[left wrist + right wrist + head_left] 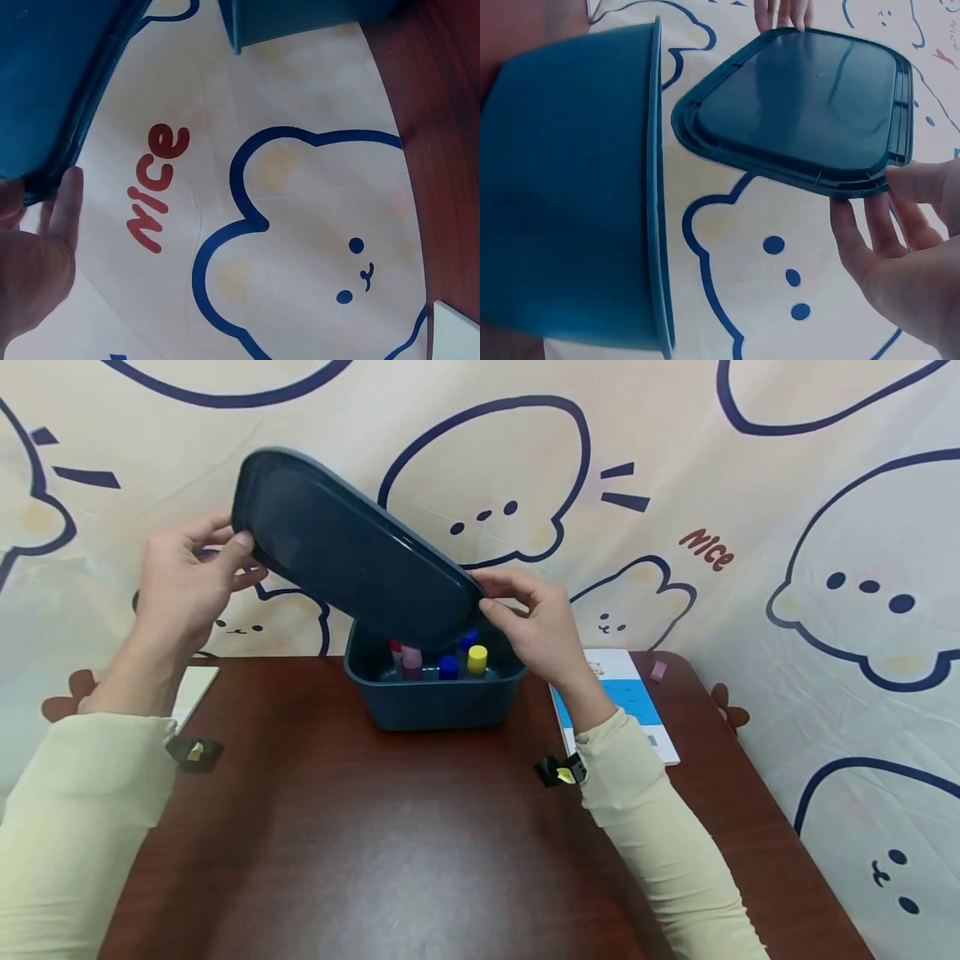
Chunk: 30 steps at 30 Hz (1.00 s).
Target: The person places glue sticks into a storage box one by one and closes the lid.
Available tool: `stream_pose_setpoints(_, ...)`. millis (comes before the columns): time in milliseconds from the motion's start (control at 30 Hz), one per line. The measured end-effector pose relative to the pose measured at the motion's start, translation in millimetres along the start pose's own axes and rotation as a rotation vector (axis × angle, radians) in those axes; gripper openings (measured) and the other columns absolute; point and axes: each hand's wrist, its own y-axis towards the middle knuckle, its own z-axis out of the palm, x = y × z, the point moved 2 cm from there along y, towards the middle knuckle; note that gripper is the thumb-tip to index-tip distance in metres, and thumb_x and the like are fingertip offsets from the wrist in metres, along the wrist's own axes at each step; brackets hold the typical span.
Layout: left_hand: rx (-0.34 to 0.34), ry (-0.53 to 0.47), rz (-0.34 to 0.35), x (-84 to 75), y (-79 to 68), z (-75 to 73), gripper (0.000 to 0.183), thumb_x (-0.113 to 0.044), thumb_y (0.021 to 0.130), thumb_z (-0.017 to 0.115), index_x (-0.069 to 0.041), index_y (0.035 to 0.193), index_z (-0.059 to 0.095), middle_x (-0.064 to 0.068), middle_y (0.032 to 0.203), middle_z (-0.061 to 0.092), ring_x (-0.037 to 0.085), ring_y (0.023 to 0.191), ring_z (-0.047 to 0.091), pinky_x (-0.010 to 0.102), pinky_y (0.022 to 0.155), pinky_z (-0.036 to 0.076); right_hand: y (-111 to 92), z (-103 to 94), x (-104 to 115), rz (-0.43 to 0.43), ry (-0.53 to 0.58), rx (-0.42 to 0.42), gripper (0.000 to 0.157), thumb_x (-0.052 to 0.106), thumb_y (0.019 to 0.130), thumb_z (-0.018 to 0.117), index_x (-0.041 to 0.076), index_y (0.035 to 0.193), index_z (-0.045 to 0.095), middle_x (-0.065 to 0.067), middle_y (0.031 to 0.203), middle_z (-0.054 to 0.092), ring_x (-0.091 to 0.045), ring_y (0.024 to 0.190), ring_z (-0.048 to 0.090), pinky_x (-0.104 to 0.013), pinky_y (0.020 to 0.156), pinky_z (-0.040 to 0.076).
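Both hands hold a dark teal plastic lid [352, 552], tilted with its left end higher. My left hand [187, 572] pinches the upper left end between thumb and fingers. At the lower right end, my right hand [536, 618] grips the rim, thumb on the near face; the right wrist view shows its fingers [855, 240] under the edge. Below the lid stands a matching teal bin [442, 706], its top uncovered. Inside it are several capped bottles or tubes, among them a yellow cap [477, 658], a blue cap [448, 667] and a pink one [412, 658]. The lid hides the bin's back part.
A blue and white booklet [630, 702] lies at the right of the brown table [360, 843], partly behind the right forearm. Beyond it sits a small pink block [658, 671]. A white sheet or pad [197, 689] lies by the left wrist. A printed cloth [660, 468] hangs behind the table.
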Motion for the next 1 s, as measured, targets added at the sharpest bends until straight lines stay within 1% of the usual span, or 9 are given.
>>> stream_pose_setpoints(100, -0.002, 0.044, 0.053, 1.8, -1.4, 3.0, 0.029, -0.006, 0.097, 0.066, -0.009, 0.126, 0.072, 0.0, 0.107, 0.063, 0.005, 0.078, 0.073, 0.017, 0.073, 0.055, -1.4, -5.2, 0.9, -0.025, -0.008, -0.009, 0.027, -0.002, 0.097, 0.063, -0.001, 0.124, 0.07, -0.01, 0.119, 0.07, -0.02, 0.106, 0.064, -0.04, 0.091, 0.058)
stream_pose_setpoints(200, -0.01, -0.021, 0.097, 3.0, -1.6, 5.8, 0.027, -0.003, 0.094, 0.069, -0.006, 0.12, 0.075, 0.002, 0.103, 0.065, 0.005, 0.077, 0.073, 0.018, 0.074, 0.055, -2.2, -9.9, -0.9, -0.041, 0.02, -0.022, 0.027, -0.003, 0.097, 0.064, -0.003, 0.123, 0.069, -0.012, 0.12, 0.07, -0.022, 0.107, 0.064, -0.041, 0.093, 0.057)
stream_pose_setpoints(300, -0.016, -0.106, 0.124, 2.9, -1.4, 9.6, 0.027, -0.001, 0.091, 0.072, -0.004, 0.117, 0.076, 0.004, 0.102, 0.066, 0.006, 0.079, 0.074, 0.02, 0.076, 0.055, -3.1, -14.4, -5.4, -0.022, 0.062, -0.04, 0.026, 0.0, 0.097, 0.065, -0.004, 0.123, 0.069, -0.011, 0.12, 0.07, -0.023, 0.108, 0.063, -0.041, 0.097, 0.055)
stream_pose_setpoints(433, -0.025, -0.174, 0.152, 2.3, -1.5, 14.9, 0.026, -0.002, 0.089, 0.074, -0.003, 0.115, 0.076, 0.005, 0.102, 0.068, 0.007, 0.081, 0.074, 0.021, 0.077, 0.055, -5.7, -18.1, -14.2, 0.063, 0.173, -0.051, 0.025, 0.005, 0.099, 0.064, -0.003, 0.123, 0.069, -0.01, 0.118, 0.069, -0.026, 0.106, 0.062, -0.038, 0.096, 0.055)
stream_pose_setpoints(567, -0.022, -0.2, 0.186, 2.9, -2.5, 20.2, 0.028, -0.004, 0.088, 0.075, -0.002, 0.116, 0.076, 0.007, 0.104, 0.07, 0.008, 0.083, 0.074, 0.023, 0.078, 0.054, -8.5, -18.4, -22.8, 0.191, 0.385, -0.064, 0.021, 0.008, 0.103, 0.058, 0.002, 0.117, 0.072, -0.01, 0.119, 0.063, -0.026, 0.108, 0.061, -0.041, 0.101, 0.052)
stream_pose_setpoints(633, -0.017, -0.205, 0.198, 3.3, -3.0, 23.2, 0.029, -0.005, 0.088, 0.075, -0.003, 0.118, 0.075, 0.007, 0.106, 0.07, 0.008, 0.084, 0.074, 0.023, 0.079, 0.054, -9.3, -18.5, -24.7, 0.256, 0.491, -0.079, 0.021, 0.011, 0.105, 0.055, 0.008, 0.114, 0.074, -0.01, 0.121, 0.061, -0.027, 0.111, 0.062, -0.045, 0.103, 0.05)
stream_pose_setpoints(700, -0.014, -0.198, 0.209, 3.4, -3.3, 26.2, 0.029, -0.006, 0.089, 0.075, -0.003, 0.118, 0.075, 0.007, 0.108, 0.07, 0.008, 0.086, 0.074, 0.023, 0.08, 0.054, -9.6, -19.3, -24.7, 0.306, 0.567, -0.089, 0.023, 0.015, 0.106, 0.052, 0.011, 0.112, 0.075, -0.012, 0.125, 0.059, -0.029, 0.115, 0.062, -0.045, 0.105, 0.048)
stream_pose_setpoints(833, -0.009, -0.214, 0.237, 3.9, -3.7, 31.3, 0.029, -0.006, 0.089, 0.075, -0.002, 0.118, 0.075, 0.009, 0.108, 0.07, 0.009, 0.087, 0.074, 0.023, 0.082, 0.054, -9.4, -21.7, -23.4, 0.368, 0.607, -0.096, 0.029, 0.021, 0.106, 0.052, 0.008, 0.123, 0.073, -0.014, 0.136, 0.056, -0.033, 0.123, 0.06, -0.042, 0.106, 0.047)
stream_pose_setpoints(1000, -0.005, -0.259, 0.289, 5.7, -2.7, 36.4, 0.027, -0.005, 0.089, 0.075, 0.0, 0.116, 0.075, 0.011, 0.104, 0.071, 0.012, 0.088, 0.075, 0.024, 0.085, 0.055, -9.5, -23.9, -21.4, 0.398, 0.601, -0.091, 0.041, 0.023, 0.107, 0.05, -0.001, 0.139, 0.059, -0.012, 0.147, 0.052, -0.035, 0.129, 0.056, -0.044, 0.106, 0.046)
